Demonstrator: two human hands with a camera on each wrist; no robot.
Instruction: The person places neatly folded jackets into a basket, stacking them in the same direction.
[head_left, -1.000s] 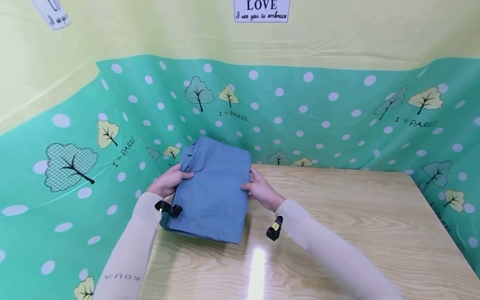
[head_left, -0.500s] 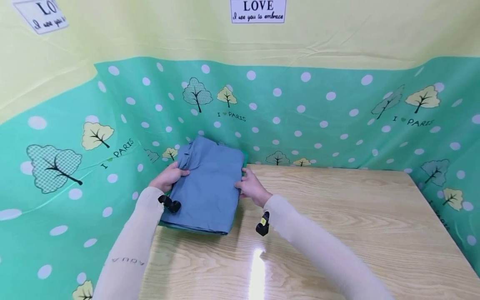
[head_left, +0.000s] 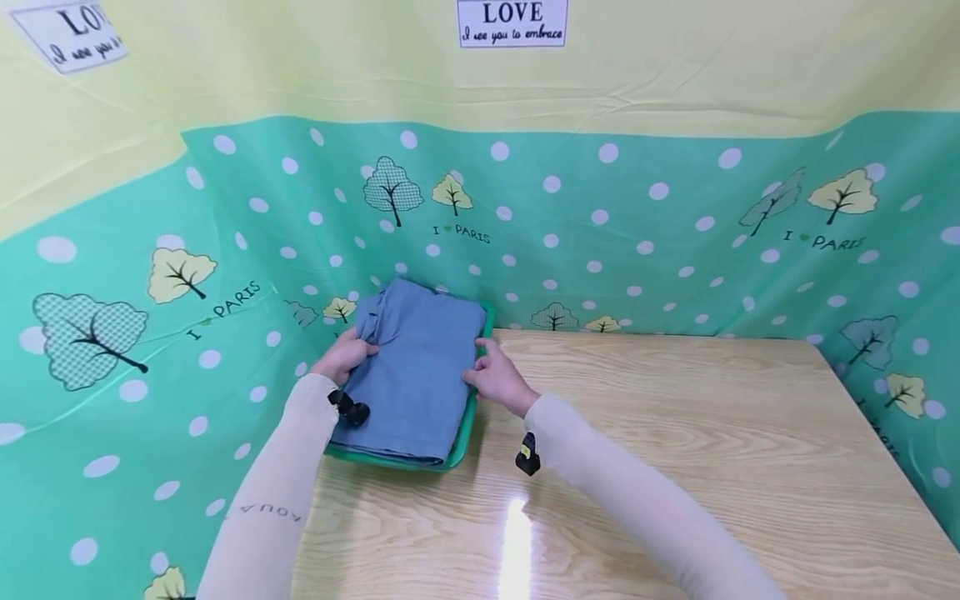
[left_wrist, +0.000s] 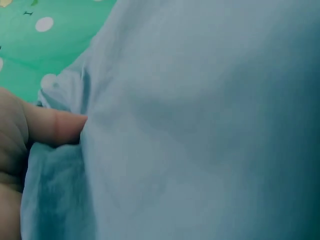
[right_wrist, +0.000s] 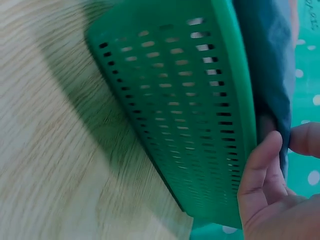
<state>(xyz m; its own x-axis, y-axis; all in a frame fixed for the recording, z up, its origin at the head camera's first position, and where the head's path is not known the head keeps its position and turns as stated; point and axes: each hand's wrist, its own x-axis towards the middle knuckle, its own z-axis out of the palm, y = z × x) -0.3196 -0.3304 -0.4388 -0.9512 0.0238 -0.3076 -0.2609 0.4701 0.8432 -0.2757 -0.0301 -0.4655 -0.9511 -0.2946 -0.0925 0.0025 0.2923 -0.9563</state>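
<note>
A folded blue cloth [head_left: 420,367] lies over a green plastic basket [head_left: 466,427], covering most of its opening. My left hand [head_left: 342,357] grips the cloth's gathered left edge, its thumb lying on top in the left wrist view [left_wrist: 55,125]. At the opposite edge my right hand [head_left: 501,379] pinches the cloth between thumb and fingers. In the right wrist view those fingers [right_wrist: 261,167] are beside the basket's rim [right_wrist: 235,70], with the cloth just inside it. The left fingertips are hidden under the fabric.
The basket stands at the left back of a wooden table [head_left: 675,450]. A green and yellow printed curtain [head_left: 615,225] hangs behind and along the left and right sides. A small black camera [head_left: 528,454] is on each wrist.
Both hands have lowered the cloth and shifted it slightly left. The basket's green rim, largely hidden a second ago, now shows along the right side and front.
</note>
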